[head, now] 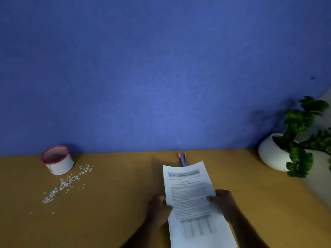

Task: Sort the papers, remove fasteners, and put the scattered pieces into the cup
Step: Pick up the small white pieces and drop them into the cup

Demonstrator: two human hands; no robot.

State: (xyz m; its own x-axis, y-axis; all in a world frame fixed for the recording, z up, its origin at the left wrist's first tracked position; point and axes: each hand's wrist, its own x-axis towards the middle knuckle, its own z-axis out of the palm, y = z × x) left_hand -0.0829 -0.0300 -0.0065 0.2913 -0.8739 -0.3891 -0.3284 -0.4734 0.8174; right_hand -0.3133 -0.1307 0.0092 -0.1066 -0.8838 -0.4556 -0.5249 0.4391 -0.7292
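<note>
My hands hold the stack of papers (pixel 193 199) between them: my left hand (pixel 158 210) grips the left edge with the fingers curled round it, and my right hand (pixel 223 203) grips the right edge, thumb lying across the printed face. The stack lies straight ahead of me, a little right of centre on the worktop (pixel 116 194), with its long axis running away from me and leaning slightly left at the far end. The printed heading is at the far end, so the page reads upright to me. I cannot make out any staple or clip on it; the picture is too soft for that.

Just past the far edge, partly under the paper, a small blue tool with red tips (pixel 183 159) points along the same line. I take it for a fastener remover, and my right hand looks slightly nearer to it.

The cup (pixel 57 160), white with a red rim, stands well off to my left by the blue wall (pixel 161 68), and the scattered pieces (pixel 68 183) trail from just beside it towards me. My left hand is the nearer one for those.
</note>
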